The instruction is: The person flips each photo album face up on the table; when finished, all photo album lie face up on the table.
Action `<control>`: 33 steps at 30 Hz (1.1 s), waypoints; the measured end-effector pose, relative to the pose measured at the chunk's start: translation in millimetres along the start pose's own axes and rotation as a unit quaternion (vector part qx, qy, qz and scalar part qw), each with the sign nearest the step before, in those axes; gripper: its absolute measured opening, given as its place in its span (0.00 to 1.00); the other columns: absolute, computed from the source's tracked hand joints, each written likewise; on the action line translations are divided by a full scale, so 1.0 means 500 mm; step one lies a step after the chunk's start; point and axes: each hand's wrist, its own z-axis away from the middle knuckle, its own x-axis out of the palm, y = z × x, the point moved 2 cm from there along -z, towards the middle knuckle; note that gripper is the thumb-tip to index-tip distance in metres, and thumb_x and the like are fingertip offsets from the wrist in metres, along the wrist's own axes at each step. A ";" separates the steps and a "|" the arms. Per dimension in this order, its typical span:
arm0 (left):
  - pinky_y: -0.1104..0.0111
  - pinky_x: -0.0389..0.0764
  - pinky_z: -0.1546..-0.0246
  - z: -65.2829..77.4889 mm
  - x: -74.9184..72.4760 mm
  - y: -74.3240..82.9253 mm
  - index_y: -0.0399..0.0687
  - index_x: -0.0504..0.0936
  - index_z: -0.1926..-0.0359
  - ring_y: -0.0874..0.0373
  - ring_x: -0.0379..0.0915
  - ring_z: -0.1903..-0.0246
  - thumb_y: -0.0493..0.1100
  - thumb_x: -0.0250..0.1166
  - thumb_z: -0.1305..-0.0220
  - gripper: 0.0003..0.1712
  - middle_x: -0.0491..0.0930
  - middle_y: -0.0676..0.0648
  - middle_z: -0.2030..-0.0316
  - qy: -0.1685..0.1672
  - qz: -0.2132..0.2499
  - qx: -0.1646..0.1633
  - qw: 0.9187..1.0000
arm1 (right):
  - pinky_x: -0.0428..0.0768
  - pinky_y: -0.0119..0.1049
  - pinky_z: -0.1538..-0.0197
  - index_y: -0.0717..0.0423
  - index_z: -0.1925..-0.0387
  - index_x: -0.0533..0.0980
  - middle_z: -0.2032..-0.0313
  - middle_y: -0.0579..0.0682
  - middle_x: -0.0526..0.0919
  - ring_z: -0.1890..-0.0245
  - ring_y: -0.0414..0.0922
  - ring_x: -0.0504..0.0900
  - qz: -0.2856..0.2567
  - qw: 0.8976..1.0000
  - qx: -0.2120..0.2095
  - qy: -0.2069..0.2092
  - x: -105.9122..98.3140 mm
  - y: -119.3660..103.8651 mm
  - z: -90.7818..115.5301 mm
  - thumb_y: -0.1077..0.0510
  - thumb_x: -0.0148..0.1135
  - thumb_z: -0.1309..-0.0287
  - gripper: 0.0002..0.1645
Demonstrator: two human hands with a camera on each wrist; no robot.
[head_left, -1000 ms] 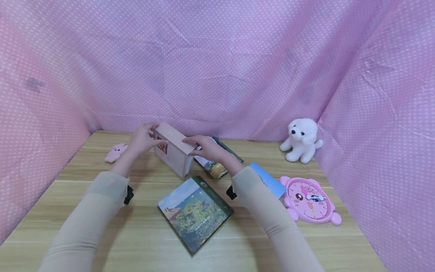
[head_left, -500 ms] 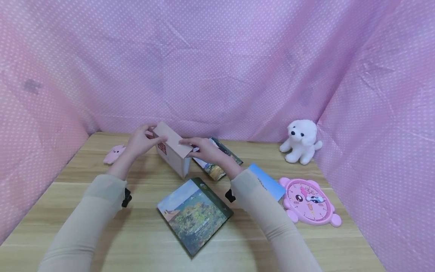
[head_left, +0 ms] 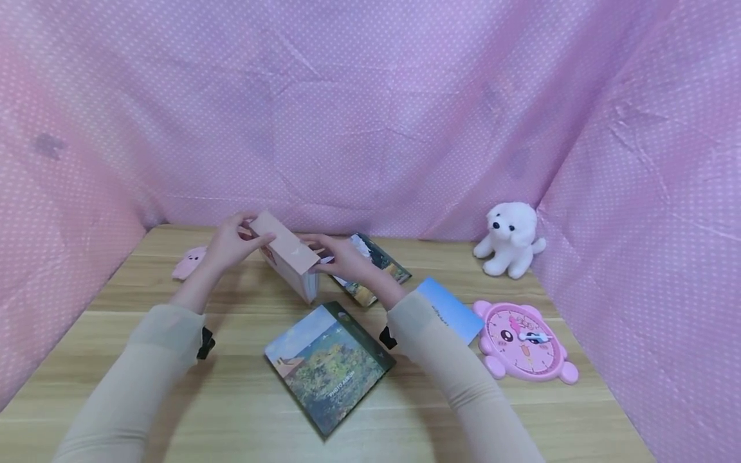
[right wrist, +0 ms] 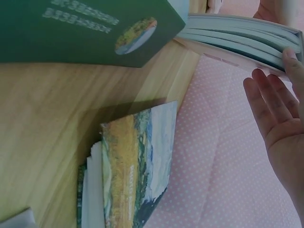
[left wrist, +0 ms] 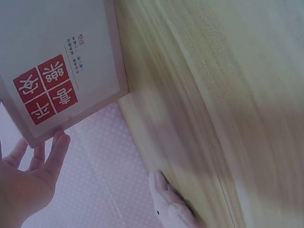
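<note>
Pale-pink book (head_left: 283,243), upright beyond the photo album (head_left: 331,370), 4 red squares (left wrist: 47,91) with white characters on its cover (left wrist: 71,23), layered page edges (right wrist: 237,36), left hand (head_left: 230,244) and right hand (head_left: 348,262) gripping it between thumbs and fingers, wood-grained table (head_left: 237,411) beneath.

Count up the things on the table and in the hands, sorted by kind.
Book-like items: 4 (cream book, front album, rear album, blue booklet)
Clocks: 1 (pink clock)
Toy figures: 2 (white plush dog, pink figure)
Total: 7

Forward-down head view, close wrist views, all sharing the pale book (head_left: 287,247)
</note>
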 end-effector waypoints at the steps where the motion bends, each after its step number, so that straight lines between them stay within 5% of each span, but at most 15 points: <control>1: 0.50 0.77 0.55 0.002 -0.001 0.001 0.38 0.63 0.35 0.39 0.70 0.49 0.64 0.64 0.45 0.47 0.68 0.34 0.46 0.000 -0.004 0.001 1.000 | 0.81 0.32 0.51 0.49 0.33 0.62 0.41 0.53 0.74 0.44 0.47 0.77 -0.003 1.000 0.007 -0.002 0.002 0.000 0.000 0.57 0.65 0.44 0.38; 7: 0.56 0.78 0.61 0.012 -0.005 0.004 0.36 0.63 0.35 0.40 0.71 0.53 0.65 0.64 0.45 0.48 0.69 0.32 0.45 0.001 -0.019 0.006 1.000 | 0.81 0.32 0.51 0.51 0.33 0.62 0.42 0.53 0.76 0.47 0.47 0.79 -0.008 0.999 0.045 -0.019 0.014 0.002 0.002 0.55 0.65 0.44 0.38; 15: 0.70 0.75 0.68 0.024 -0.013 -0.007 0.37 0.63 0.35 0.43 0.73 0.55 0.61 0.67 0.45 0.47 0.69 0.35 0.44 0.003 0.016 0.000 1.000 | 0.80 0.38 0.48 0.51 0.37 0.66 0.40 0.50 0.74 0.47 0.43 0.78 -0.039 0.998 0.040 -0.033 0.024 0.003 0.000 0.54 0.66 0.45 0.34; 20: 0.70 0.76 0.67 0.030 -0.017 -0.021 0.39 0.62 0.33 0.42 0.73 0.54 0.60 0.67 0.45 0.46 0.68 0.35 0.44 -0.003 0.021 0.004 1.000 | 0.79 0.32 0.48 0.49 0.36 0.63 0.38 0.49 0.71 0.46 0.44 0.78 -0.062 0.996 0.033 -0.059 0.035 0.009 0.001 0.57 0.66 0.45 0.36; 26: 0.66 0.78 0.62 0.040 -0.023 -0.036 0.40 0.59 0.32 0.42 0.72 0.51 0.61 0.66 0.44 0.48 0.66 0.35 0.42 -0.023 0.029 -0.009 0.999 | 0.79 0.30 0.51 0.43 0.33 0.60 0.38 0.51 0.72 0.48 0.47 0.79 -0.026 0.993 0.048 -0.100 0.056 0.016 0.008 0.57 0.63 0.41 0.36; 33: 0.74 0.75 0.64 0.054 -0.026 -0.058 0.40 0.58 0.33 0.43 0.69 0.51 0.57 0.66 0.42 0.45 0.67 0.33 0.44 -0.046 0.053 -0.014 0.997 | 0.80 0.27 0.56 0.36 0.32 0.58 0.38 0.54 0.71 0.47 0.46 0.79 -0.020 0.986 0.072 -0.151 0.080 0.020 0.010 0.53 0.60 0.38 0.36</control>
